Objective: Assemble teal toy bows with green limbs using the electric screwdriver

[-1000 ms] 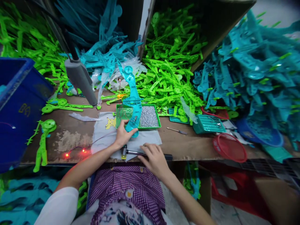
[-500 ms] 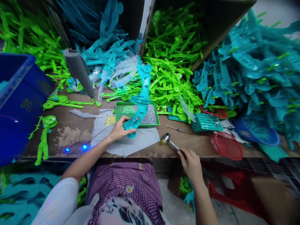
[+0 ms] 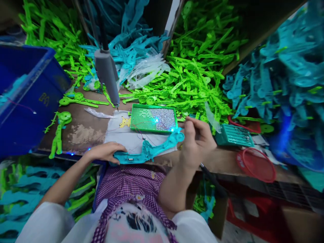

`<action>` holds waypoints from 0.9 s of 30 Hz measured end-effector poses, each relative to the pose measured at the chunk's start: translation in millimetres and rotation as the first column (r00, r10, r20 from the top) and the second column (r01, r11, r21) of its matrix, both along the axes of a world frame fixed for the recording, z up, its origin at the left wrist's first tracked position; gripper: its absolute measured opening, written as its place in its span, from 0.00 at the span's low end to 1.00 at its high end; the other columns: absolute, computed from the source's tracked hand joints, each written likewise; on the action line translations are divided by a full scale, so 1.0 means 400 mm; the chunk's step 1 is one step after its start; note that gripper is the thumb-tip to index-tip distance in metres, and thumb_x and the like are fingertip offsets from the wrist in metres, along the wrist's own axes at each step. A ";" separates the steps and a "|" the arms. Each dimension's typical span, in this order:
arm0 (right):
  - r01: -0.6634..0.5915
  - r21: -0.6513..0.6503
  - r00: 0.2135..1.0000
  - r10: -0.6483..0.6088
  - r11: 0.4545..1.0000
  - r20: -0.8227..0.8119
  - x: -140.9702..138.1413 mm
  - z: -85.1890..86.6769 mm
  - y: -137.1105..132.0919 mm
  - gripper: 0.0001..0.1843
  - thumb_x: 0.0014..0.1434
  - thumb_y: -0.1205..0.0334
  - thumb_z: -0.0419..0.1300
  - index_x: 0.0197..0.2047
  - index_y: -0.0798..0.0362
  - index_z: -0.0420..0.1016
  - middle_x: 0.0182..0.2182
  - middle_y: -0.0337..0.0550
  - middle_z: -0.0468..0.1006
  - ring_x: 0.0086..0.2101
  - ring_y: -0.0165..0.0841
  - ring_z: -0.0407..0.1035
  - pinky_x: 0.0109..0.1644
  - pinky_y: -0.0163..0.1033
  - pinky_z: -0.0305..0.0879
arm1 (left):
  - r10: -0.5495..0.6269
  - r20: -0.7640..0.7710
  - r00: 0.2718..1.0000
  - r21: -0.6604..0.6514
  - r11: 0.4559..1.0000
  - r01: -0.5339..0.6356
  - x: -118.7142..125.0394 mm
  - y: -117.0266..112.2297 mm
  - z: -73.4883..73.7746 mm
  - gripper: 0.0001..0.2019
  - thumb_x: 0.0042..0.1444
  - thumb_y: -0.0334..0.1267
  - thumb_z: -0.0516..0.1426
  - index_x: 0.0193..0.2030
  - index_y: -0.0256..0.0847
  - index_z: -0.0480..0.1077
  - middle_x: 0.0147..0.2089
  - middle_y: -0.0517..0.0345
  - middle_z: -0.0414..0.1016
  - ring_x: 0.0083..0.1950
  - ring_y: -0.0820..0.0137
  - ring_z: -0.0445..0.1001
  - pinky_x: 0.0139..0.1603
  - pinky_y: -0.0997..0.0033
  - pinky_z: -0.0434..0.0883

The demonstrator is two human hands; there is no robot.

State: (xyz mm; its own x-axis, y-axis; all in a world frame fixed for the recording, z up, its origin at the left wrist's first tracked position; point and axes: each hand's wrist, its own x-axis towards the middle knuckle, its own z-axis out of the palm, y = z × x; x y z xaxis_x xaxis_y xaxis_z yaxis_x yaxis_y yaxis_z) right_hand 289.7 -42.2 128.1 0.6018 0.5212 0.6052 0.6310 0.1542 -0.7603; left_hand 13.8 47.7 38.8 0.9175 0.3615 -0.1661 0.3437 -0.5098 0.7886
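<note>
A curved teal plastic shell [image 3: 149,153] lies crosswise over the table's front edge, its inner side up, with thin wires running from it. My left hand [image 3: 108,152] grips the shell's left end, thumb and fingers around it. At the shell's right end my right hand [image 3: 196,143] is raised and blurred, its fingers closed; what they hold, if anything, cannot be made out. Below it the dark handle of a hammer [image 3: 211,179] juts past the table edge, its head mostly hidden by the hand. Small blue lights glow over the tray and beside my left forearm.
Behind the shell, a green tray [image 3: 141,118] of small metal screws stands on a white cloth [image 3: 111,133]. A grey power screwdriver [image 3: 107,76] hangs at left. Lime-green parts [image 3: 187,81] heap behind. A blue bin [image 3: 27,101] stands left, a red basket [image 3: 255,164] right.
The teal shell has gone from upright over the tray to lying crosswise near the table edge. My right hand has left the hammer and moved left and up to the shell's right end.
</note>
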 end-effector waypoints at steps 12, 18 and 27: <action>-0.231 -0.731 0.854 0.494 0.642 0.165 -0.115 -0.205 0.149 0.12 0.62 0.53 0.57 0.33 0.53 0.74 0.31 0.47 0.79 0.32 0.36 0.71 0.35 0.39 0.60 | 0.140 -0.119 0.983 0.406 0.910 -0.081 -0.075 0.003 0.018 0.24 0.56 0.38 0.59 0.61 0.52 0.67 0.54 0.51 0.72 0.54 0.59 0.71 0.56 0.60 0.66; -0.462 -0.385 0.822 0.549 0.799 0.153 -0.062 -0.196 -0.030 0.06 0.62 0.61 0.57 0.37 0.51 0.74 0.31 0.41 0.80 0.32 0.32 0.72 0.40 0.39 0.64 | 0.289 -0.033 0.957 0.537 0.813 -0.227 -0.092 -0.072 -0.031 0.25 0.60 0.39 0.54 0.65 0.47 0.62 0.67 0.45 0.60 0.67 0.54 0.59 0.66 0.47 0.57; -0.477 -0.439 0.848 0.529 0.762 -0.002 -0.095 -0.295 -0.135 0.06 0.63 0.63 0.56 0.36 0.52 0.74 0.31 0.42 0.80 0.34 0.32 0.74 0.40 0.38 0.68 | 0.679 0.119 0.725 0.616 0.522 -0.590 -0.044 -0.138 -0.005 0.44 0.56 0.47 0.59 0.73 0.43 0.40 0.75 0.37 0.33 0.74 0.45 0.33 0.69 0.37 0.37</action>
State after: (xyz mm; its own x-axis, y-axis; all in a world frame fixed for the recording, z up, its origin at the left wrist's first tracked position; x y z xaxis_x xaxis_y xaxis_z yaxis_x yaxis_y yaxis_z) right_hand 251.8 -96.4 9.9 0.1227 0.9415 0.3138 0.6369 0.1678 -0.7524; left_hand -4.0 -7.7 36.7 0.3923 0.8972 0.2027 0.8307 -0.4402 0.3409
